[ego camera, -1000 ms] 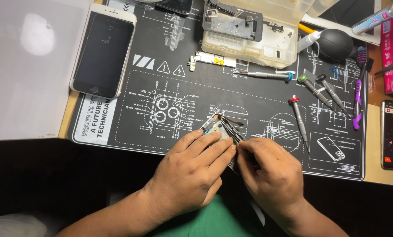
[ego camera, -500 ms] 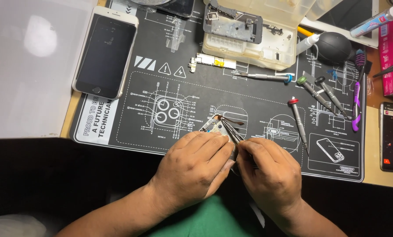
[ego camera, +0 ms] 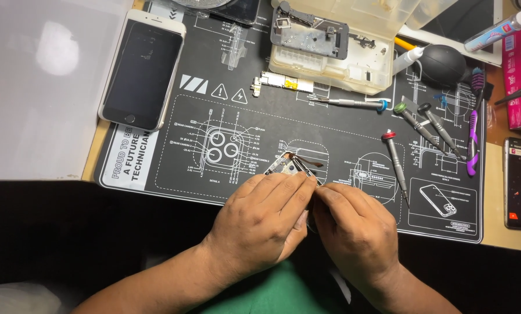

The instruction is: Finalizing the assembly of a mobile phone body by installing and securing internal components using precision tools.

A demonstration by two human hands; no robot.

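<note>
Head view, only one I have: both hands meet at the near edge of the black repair mat, fingertips touching each other. Left hand is curled down over a small phone frame part; its fingers pinch the part's near end, the far end pokes out just beyond the fingertips, toward the mat's middle. Right hand is closed tight just right of that part, fingers bunched; I can't tell what it grips, though a thin dark strip sticks out from between the two hands. So the part sits under and just ahead of the left fingertips, to the left of the right hand. Around them: white smartphone face up at the mat's far left corner, well apart from the hands; clear parts box at the far edge with a narrow circuit board just in front; red-capped screwdriver near the right hand, further screwdrivers and a black air blower further right. Second phone lies on the table off the mat's right edge.
</note>
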